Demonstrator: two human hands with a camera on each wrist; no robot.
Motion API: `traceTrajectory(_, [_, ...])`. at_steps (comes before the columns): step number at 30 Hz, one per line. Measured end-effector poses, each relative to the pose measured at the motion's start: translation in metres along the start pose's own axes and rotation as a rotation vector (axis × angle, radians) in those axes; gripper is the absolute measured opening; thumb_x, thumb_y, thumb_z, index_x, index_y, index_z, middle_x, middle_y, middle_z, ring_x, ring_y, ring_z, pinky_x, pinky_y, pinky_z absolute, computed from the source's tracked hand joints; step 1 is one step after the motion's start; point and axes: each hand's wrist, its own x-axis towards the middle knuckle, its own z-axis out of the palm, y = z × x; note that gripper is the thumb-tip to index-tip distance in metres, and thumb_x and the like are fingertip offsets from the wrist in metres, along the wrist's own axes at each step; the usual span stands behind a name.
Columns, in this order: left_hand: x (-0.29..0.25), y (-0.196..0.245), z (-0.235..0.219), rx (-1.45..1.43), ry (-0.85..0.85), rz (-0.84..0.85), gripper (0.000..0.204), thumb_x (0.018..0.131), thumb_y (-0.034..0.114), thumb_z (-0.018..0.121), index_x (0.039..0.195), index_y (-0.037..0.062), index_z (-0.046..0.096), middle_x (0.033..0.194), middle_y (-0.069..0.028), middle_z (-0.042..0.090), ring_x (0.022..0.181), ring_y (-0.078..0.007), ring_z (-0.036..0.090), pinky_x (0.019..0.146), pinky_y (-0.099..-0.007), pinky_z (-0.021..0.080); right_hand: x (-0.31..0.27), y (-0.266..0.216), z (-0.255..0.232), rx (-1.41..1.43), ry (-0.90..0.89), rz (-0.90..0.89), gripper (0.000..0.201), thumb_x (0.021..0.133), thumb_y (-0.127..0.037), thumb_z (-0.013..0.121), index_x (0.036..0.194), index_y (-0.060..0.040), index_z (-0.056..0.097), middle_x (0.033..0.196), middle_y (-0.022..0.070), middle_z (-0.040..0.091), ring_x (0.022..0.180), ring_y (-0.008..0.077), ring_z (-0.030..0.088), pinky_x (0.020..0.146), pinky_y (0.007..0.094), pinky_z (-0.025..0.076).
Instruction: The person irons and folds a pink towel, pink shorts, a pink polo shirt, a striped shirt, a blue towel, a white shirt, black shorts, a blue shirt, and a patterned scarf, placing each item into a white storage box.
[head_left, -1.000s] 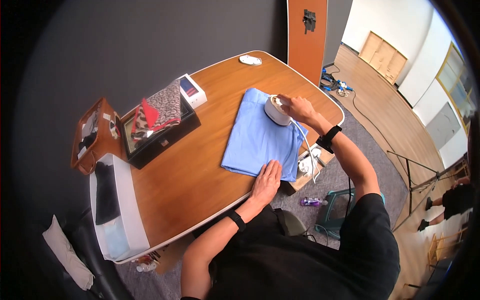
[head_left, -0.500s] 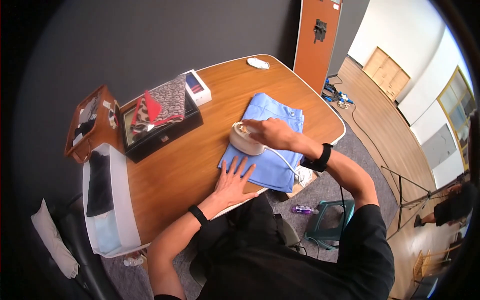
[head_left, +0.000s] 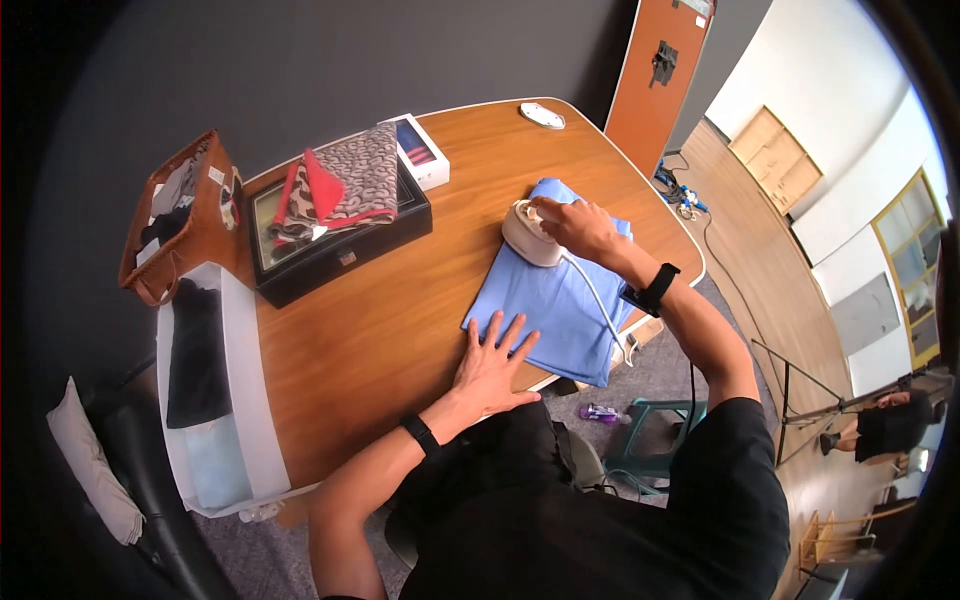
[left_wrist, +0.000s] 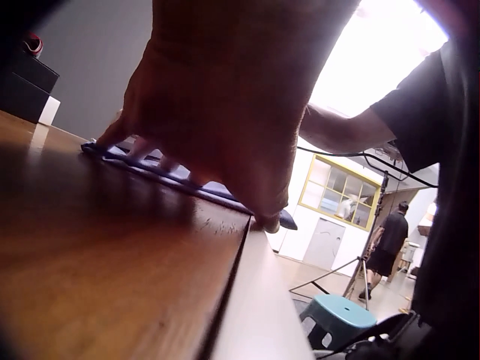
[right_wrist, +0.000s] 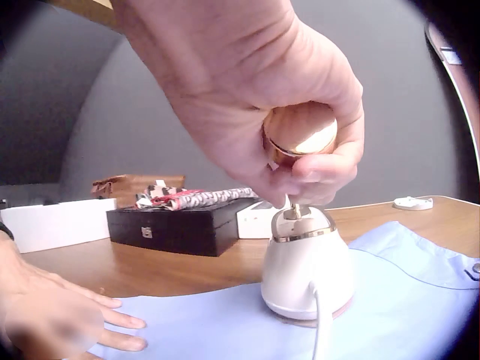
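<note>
A folded blue garment (head_left: 548,308) lies flat at the table's near right side, and a metal button shows by its band in the right wrist view. My right hand (head_left: 583,228) grips the gold handle of a small white iron (right_wrist: 306,270), fingers curled round it. The iron sits upright on the garment's upper part, its white cord trailing over the cloth. At the garment's near left edge my left hand (head_left: 487,372) rests with straight, spread fingers; the fingertips (left_wrist: 112,131) press on the cloth, and the thumb lies by the table edge.
A black box (head_left: 350,248) with a patterned scarf (head_left: 350,180) on top stands at the back left. Around it are a white box (head_left: 424,155), a brown basket (head_left: 195,215) and a white tray (head_left: 262,400). A teal stool (head_left: 652,440) stands on the floor.
The iron, in my right hand, slid left toward the near edge, then back up and away over the garment. My left hand shifted left, its fingers spreading at the garment's edge.
</note>
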Motion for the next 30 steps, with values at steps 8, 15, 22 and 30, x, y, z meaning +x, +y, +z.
traceTrajectory(8, [0.004,0.001,-0.005,0.027,-0.064,-0.003,0.107,0.084,0.08,0.059,0.165,0.0168,0.031,0.172,-0.019,0.017,0.155,-0.0489,0.013,0.118,-0.0757,0.013,0.025,0.029,0.002,-0.01,0.006,0.105,0.047,0.099,-0.033,0.058,0.145,-0.0252,0.056,0.1,0.0243,0.074,0.089,0.045,0.072,0.079,0.0542,0.058])
traceTrajectory(15, [0.002,0.001,-0.001,0.023,-0.052,-0.004,0.106,0.084,0.08,0.059,0.165,0.0166,0.031,0.172,-0.0195,0.017,0.155,-0.0498,0.012,0.117,-0.077,0.011,-0.004,0.001,-0.019,-0.052,-0.082,0.025,0.051,0.097,-0.032,0.064,0.146,-0.028,0.055,0.095,0.0219,0.074,0.085,0.0431,0.072,0.075,0.0535,0.058])
traceTrajectory(22, [0.009,0.001,-0.015,0.075,-0.156,0.012,0.105,0.083,0.077,0.063,0.164,0.0169,0.032,0.171,-0.0212,0.018,0.153,-0.0517,0.016,0.113,-0.0792,0.02,-0.036,-0.031,-0.043,0.073,-0.07,-0.073,0.046,0.099,-0.028,0.063,0.144,-0.0231,0.055,0.085,0.0209,0.073,0.077,0.0419,0.071,0.064,0.0535,0.054])
traceTrajectory(30, [0.005,-0.002,-0.015,0.047,-0.096,0.042,0.102,0.082,0.075,0.066,0.163,0.0187,0.036,0.17,-0.0217,0.02,0.152,-0.0514,0.02,0.112,-0.078,0.022,0.021,0.031,-0.005,0.055,0.058,0.151,0.045,0.099,-0.03,0.059,0.143,-0.0272,0.057,0.093,0.0256,0.072,0.085,0.0479,0.07,0.077,0.0567,0.056])
